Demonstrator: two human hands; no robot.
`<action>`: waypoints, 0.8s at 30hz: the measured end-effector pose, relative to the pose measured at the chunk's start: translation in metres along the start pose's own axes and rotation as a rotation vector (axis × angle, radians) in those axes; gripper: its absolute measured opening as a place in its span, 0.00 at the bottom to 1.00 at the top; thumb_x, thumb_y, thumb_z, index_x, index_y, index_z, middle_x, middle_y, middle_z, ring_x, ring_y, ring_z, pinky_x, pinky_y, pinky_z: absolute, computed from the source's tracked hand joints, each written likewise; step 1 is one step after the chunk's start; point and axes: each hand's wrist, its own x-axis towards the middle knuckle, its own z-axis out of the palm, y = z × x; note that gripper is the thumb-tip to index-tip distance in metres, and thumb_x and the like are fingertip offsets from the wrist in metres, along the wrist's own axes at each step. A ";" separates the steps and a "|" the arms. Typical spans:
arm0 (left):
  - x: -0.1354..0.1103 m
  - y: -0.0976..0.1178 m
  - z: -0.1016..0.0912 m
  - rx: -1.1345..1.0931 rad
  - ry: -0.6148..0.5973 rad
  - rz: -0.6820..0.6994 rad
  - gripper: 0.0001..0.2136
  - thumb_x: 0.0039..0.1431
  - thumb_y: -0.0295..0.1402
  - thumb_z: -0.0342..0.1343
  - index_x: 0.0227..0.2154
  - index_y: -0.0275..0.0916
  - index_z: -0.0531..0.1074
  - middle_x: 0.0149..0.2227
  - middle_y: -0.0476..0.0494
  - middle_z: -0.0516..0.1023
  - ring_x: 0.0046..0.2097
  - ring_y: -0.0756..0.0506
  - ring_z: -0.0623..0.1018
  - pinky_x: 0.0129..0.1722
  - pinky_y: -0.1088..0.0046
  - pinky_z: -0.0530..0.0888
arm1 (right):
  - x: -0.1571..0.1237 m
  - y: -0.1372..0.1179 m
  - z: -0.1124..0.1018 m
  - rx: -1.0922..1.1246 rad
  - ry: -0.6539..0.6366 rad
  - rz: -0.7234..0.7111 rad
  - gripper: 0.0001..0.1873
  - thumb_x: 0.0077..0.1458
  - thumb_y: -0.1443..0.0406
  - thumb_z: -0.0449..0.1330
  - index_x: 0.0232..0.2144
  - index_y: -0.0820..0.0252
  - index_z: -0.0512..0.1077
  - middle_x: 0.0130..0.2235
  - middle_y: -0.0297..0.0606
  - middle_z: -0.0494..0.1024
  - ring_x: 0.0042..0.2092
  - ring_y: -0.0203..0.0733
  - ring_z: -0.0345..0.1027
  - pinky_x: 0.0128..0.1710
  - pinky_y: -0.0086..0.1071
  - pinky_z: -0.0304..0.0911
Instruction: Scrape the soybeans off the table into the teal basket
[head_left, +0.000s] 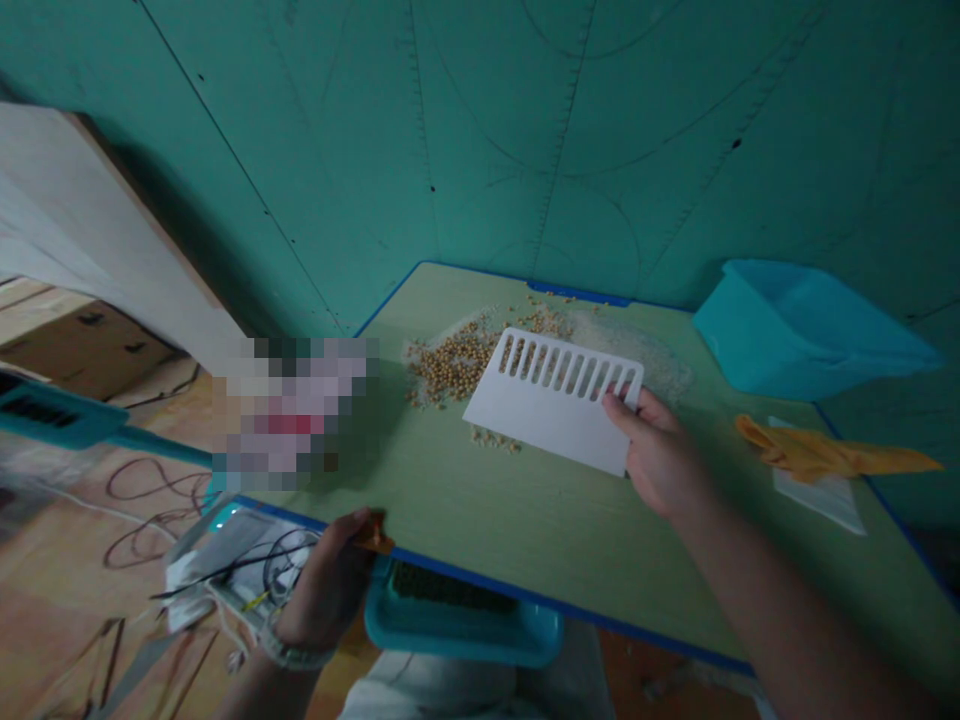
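Note:
My right hand (660, 450) is closed round the right end of a flat white slotted plate (551, 420), held tilted over the table. Its row of slots runs along the far edge. Beside and behind the plate lie a heap of yellow-tan beans (450, 365), probably soybeans, and a spread of fine pale grains (637, 345). A few pale bits (495, 440) lie close to the plate's near edge. At the table's front edge, my left hand (334, 570) is closed by a small orange piece (375, 535) that seems to be between its fingers.
The green table (540, 530) has a blue rim and meets a teal wall. A turquoise bin (795, 330) and orange cloth (817, 455) are at right. Below the front edge sits a turquoise tray (465, 635). A blurred-out thing (292, 420) is at left; cables (150, 510) cross the floor.

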 end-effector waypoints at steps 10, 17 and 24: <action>-0.002 0.000 0.006 0.025 0.066 0.025 0.06 0.41 0.28 0.55 0.15 0.37 0.74 0.16 0.49 0.76 0.19 0.49 0.73 0.21 0.76 0.72 | -0.003 0.002 0.004 -0.006 -0.016 0.038 0.17 0.44 0.57 0.62 0.38 0.53 0.67 0.35 0.34 0.78 0.37 0.45 0.72 0.36 0.40 0.65; -0.001 0.000 0.004 0.050 0.054 0.015 0.05 0.39 0.31 0.56 0.15 0.39 0.74 0.12 0.49 0.73 0.15 0.47 0.70 0.13 0.73 0.67 | -0.006 0.002 0.006 0.011 -0.064 0.045 0.15 0.44 0.59 0.62 0.36 0.54 0.68 0.35 0.34 0.78 0.39 0.43 0.71 0.39 0.38 0.64; 0.001 -0.002 0.002 0.026 0.029 0.023 0.07 0.43 0.29 0.54 0.15 0.37 0.75 0.14 0.48 0.75 0.16 0.49 0.72 0.18 0.75 0.70 | -0.009 0.003 0.008 0.071 -0.096 0.108 0.16 0.44 0.60 0.62 0.38 0.54 0.68 0.33 0.34 0.78 0.38 0.44 0.72 0.38 0.40 0.64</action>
